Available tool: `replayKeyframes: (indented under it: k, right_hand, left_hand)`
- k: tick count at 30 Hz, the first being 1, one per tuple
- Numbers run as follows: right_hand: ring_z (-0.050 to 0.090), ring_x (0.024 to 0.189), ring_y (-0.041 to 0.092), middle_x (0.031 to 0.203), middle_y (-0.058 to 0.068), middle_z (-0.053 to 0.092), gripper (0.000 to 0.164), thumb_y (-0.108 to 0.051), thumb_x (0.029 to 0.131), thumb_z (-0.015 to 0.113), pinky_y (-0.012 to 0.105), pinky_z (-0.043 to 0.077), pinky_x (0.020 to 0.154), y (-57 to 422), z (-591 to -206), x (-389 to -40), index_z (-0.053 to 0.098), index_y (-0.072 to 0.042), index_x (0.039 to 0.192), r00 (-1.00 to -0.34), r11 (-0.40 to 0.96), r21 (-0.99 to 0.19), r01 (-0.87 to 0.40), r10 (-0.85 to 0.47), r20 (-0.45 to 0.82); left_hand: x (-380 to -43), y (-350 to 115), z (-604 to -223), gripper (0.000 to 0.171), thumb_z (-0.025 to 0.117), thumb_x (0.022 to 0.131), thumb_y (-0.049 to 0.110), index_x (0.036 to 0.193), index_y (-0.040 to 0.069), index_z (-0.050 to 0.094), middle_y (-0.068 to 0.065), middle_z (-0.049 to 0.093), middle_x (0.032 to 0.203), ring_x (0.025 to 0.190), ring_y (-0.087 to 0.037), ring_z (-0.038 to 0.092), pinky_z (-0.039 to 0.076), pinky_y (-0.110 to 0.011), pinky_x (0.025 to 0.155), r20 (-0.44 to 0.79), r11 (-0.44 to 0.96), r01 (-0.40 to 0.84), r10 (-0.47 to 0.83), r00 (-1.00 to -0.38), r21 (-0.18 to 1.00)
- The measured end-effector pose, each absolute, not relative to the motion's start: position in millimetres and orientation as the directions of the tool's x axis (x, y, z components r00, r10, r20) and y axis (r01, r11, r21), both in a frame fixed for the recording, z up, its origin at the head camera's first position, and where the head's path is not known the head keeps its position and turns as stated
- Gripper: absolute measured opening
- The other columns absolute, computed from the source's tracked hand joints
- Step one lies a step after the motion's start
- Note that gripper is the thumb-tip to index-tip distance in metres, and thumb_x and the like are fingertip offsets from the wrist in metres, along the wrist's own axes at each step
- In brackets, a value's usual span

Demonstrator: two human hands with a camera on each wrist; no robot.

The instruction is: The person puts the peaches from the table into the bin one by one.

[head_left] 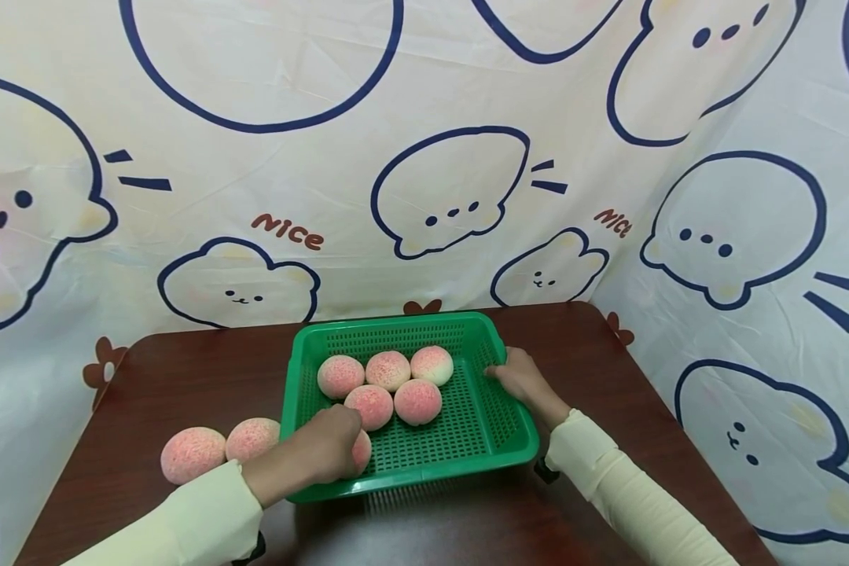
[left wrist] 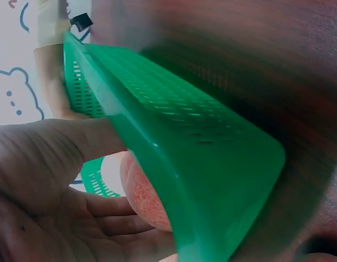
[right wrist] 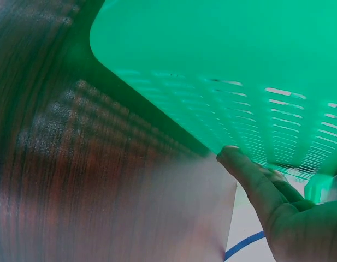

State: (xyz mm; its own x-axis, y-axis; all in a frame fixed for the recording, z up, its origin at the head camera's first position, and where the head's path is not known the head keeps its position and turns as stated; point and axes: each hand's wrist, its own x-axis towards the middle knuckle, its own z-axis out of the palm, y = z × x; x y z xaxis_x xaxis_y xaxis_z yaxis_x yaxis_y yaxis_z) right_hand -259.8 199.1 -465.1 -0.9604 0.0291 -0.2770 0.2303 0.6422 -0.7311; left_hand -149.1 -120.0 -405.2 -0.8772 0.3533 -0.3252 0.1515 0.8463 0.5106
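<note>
A green perforated plastic basket (head_left: 435,475) stands on the table with several pink-and-cream peaches (head_left: 417,402) inside, grouped toward its left and middle. My left hand (head_left: 325,444) reaches over the basket's front left corner and holds another peach (head_left: 362,452) inside it. In the left wrist view, that peach (left wrist: 143,191) sits between thumb and fingers, partly hidden by the rim. At the basket's right side, my right hand (head_left: 527,381) grips the rim, thumb inward. The right wrist view has this hand's fingers (right wrist: 250,177) against the slotted wall.
Two more peaches (head_left: 192,455) lie on the dark brown wooden table (head_left: 219,369), left of the basket. A white sheet (head_left: 424,102) with cartoon outlines hangs behind the table and along its sides.
</note>
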Motion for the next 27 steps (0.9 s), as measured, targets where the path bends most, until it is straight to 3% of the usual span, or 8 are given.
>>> replayKeyframes:
  k: [8, 20, 27]
  right_hand:
    - [0.073, 0.091, 0.028, 0.115, 0.021, 0.070, 0.035, -0.013, 0.096, 0.063, 0.044, 0.062, 0.079, 199, -467, -260, 0.059, 0.002, 0.127, -0.961, 0.638, -0.736, 0.226, 0.021, -0.277]
    - [0.074, 0.091, 0.027, 0.114, 0.021, 0.070, 0.034, -0.013, 0.096, 0.062, 0.044, 0.062, 0.080, 200, -465, -260, 0.059, 0.002, 0.127, -0.961, 0.641, -0.735, 0.221, 0.013, -0.277]
    - [0.074, 0.089, 0.025, 0.113, 0.020, 0.071, 0.034, -0.013, 0.096, 0.063, 0.043, 0.062, 0.078, 200, -466, -260, 0.059, 0.002, 0.126, -0.963, 0.641, -0.736, 0.216, 0.014, -0.270]
  left_hand:
    - [-151, -124, -421, 0.033, 0.067, 0.077, -0.013, 0.059, 0.010, 0.053, 0.002, 0.028, 0.056, 0.052, -0.016, 0.026, 0.023, -0.030, 0.050, -0.261, 0.794, 0.197, 0.407, -0.875, 0.575]
    - [-154, -124, -425, 0.029, 0.065, 0.077, -0.015, 0.060, 0.007, 0.061, 0.002, 0.037, 0.054, 0.051, -0.015, 0.030, 0.026, -0.029, 0.048, -0.252, 0.788, 0.214, 0.422, -0.871, 0.578]
    - [-154, -123, -425, 0.032, 0.066, 0.079, -0.014, 0.057, 0.009, 0.063, 0.002, 0.044, 0.052, 0.051, -0.015, 0.037, 0.031, -0.028, 0.050, -0.255, 0.812, 0.258, 0.437, -0.862, 0.523]
